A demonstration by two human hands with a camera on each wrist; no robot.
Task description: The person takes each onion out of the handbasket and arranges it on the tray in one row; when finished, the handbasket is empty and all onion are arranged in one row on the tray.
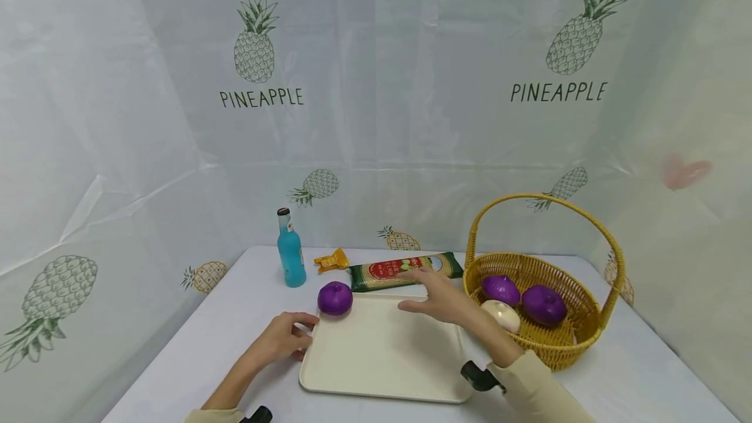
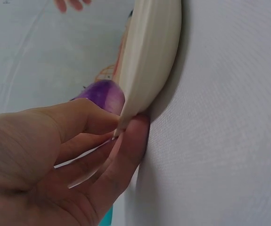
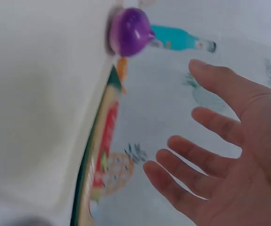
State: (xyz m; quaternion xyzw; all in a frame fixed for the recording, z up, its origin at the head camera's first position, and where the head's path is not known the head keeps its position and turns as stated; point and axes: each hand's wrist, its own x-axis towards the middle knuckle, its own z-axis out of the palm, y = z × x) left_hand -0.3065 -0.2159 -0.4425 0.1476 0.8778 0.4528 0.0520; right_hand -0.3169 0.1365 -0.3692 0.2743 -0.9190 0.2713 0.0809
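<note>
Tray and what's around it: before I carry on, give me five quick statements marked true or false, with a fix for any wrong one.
1. The left hand pinches the tray at its edge. True.
2. The right hand grips the pack. False: the right hand holds nothing, its fingers spread, and the pack lies beyond the tray.
3. A purple onion sits at the tray's far left corner. True.
4. The bottle lies on its side. False: the bottle stands upright on the table.
5. A white onion is in the basket. True.
</note>
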